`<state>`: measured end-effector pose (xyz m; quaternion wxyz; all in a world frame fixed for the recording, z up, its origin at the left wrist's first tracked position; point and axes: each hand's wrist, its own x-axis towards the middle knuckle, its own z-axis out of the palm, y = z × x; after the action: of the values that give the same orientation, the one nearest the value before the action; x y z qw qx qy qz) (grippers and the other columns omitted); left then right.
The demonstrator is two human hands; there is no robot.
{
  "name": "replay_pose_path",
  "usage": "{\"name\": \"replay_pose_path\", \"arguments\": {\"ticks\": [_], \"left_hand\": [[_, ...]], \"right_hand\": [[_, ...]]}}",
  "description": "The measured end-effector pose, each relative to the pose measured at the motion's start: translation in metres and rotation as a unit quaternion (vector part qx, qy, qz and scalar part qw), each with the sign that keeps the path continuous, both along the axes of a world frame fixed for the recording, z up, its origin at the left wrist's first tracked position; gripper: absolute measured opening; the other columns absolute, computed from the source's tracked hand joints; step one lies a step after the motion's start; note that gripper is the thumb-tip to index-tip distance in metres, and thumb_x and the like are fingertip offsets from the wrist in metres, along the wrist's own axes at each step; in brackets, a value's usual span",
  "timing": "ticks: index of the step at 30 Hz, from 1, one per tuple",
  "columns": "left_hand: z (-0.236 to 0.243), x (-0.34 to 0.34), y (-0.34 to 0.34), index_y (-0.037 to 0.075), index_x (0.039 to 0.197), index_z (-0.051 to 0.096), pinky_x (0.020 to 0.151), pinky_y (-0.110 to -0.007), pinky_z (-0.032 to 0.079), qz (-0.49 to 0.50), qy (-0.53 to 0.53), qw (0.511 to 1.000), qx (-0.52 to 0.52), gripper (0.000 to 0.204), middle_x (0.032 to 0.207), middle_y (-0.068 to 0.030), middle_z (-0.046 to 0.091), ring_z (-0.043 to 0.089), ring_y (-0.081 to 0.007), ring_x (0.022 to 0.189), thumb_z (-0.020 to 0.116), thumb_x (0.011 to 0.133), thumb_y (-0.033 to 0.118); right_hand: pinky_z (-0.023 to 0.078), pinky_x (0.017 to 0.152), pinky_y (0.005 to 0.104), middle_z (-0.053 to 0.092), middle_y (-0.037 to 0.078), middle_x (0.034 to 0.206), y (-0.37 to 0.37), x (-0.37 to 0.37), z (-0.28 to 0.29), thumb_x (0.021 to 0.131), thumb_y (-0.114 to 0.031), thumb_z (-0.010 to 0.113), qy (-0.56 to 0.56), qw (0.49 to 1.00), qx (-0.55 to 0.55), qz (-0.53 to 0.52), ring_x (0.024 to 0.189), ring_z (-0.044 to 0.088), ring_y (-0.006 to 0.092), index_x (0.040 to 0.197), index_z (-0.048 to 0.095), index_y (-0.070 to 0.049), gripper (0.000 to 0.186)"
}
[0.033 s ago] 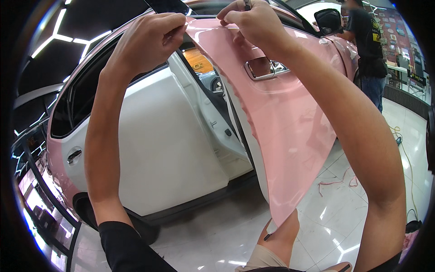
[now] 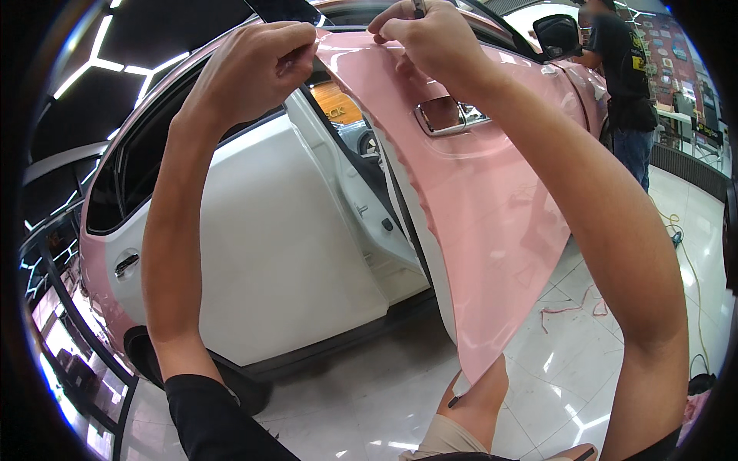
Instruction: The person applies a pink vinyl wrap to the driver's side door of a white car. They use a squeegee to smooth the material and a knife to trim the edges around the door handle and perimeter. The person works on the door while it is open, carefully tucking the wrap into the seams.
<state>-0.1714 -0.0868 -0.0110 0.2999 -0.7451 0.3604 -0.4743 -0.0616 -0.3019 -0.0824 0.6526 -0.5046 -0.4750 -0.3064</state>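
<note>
Pink film (image 2: 477, 230) covers the open front door of a car, its wavy left edge reaching past the white door edge (image 2: 438, 284). My left hand (image 2: 257, 69) is closed in a pinch on the film's upper left corner. Along the door's top edge, my right hand (image 2: 434, 38) has its fingertips at the film. A slim, dark tool with a metal end (image 2: 419, 8) sticks up from its curled fingers; its working end is hidden. Below that hand, a chrome door handle (image 2: 446, 115) shows through the pink surface.
Left stands the white rear door (image 2: 284, 246) with its chrome handle (image 2: 126, 263). A side mirror (image 2: 556, 37) juts out at upper right, near a person in black (image 2: 626, 77). Pink film scraps (image 2: 573, 309) and a yellow cord (image 2: 692, 269) lie on the tiled floor. My knee (image 2: 480, 396) is under the door's lower corner.
</note>
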Motion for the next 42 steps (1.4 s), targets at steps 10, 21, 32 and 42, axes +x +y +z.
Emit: {"name": "replay_pose_path", "arguments": {"ticks": [10, 21, 32, 42], "left_hand": [[-0.046, -0.012, -0.013, -0.003, 0.087, 0.060, 0.054, -0.030, 0.043, -0.119, 0.031, 0.992, -0.024, 0.005, 0.072, -0.0079, 0.053, 0.049, -0.0168, 0.057, 0.065, 0.088, -0.004], [-0.125, -0.024, -0.031, 0.002, 0.074, 0.055, 0.044, -0.030, 0.039, -0.212, 0.002, 0.976, -0.047, 0.014, 0.063, -0.0051, 0.049, 0.048, -0.0154, 0.045, 0.066, 0.077, -0.008], [-0.179, -0.020, -0.035, 0.003, 0.074, 0.059, 0.044, -0.031, 0.041, -0.287, 0.245, 0.864, -0.334, 0.022, 0.062, -0.0057, 0.056, 0.054, -0.0120, 0.048, 0.063, 0.094, 0.011], [-0.158, -0.001, -0.053, 0.001, 0.084, 0.067, 0.040, -0.020, 0.029, -0.328, 0.500, 0.487, -0.637, 0.040, 0.061, 0.0014, 0.051, 0.041, -0.0060, 0.044, 0.060, 0.105, 0.033]], "right_hand": [[0.053, 0.058, 0.0310, 0.069, 0.010, 0.071, -0.003, 0.002, -0.005, 0.089, -0.010, 0.058, -0.054, 0.996, 0.024, -0.064, 0.059, 0.065, 0.0153, 0.086, 0.074, 0.003, 0.021], [0.046, 0.052, 0.0307, 0.070, 0.011, 0.073, -0.025, -0.068, -0.072, 0.089, -0.020, 0.068, 0.123, 0.992, -0.024, 0.012, 0.061, 0.064, 0.0155, 0.091, 0.075, 0.005, 0.027], [0.029, 0.045, 0.0241, 0.047, -0.006, 0.059, 0.000, -0.105, -0.112, 0.096, -0.016, 0.069, 0.248, 0.961, -0.013, 0.125, 0.050, 0.041, 0.0046, 0.080, 0.068, -0.003, 0.020], [0.032, 0.045, 0.0218, 0.057, -0.004, 0.062, 0.002, -0.146, -0.175, 0.101, -0.020, 0.066, 0.216, 0.976, 0.007, 0.031, 0.050, 0.045, 0.0011, 0.084, 0.069, 0.001, 0.028]]}}
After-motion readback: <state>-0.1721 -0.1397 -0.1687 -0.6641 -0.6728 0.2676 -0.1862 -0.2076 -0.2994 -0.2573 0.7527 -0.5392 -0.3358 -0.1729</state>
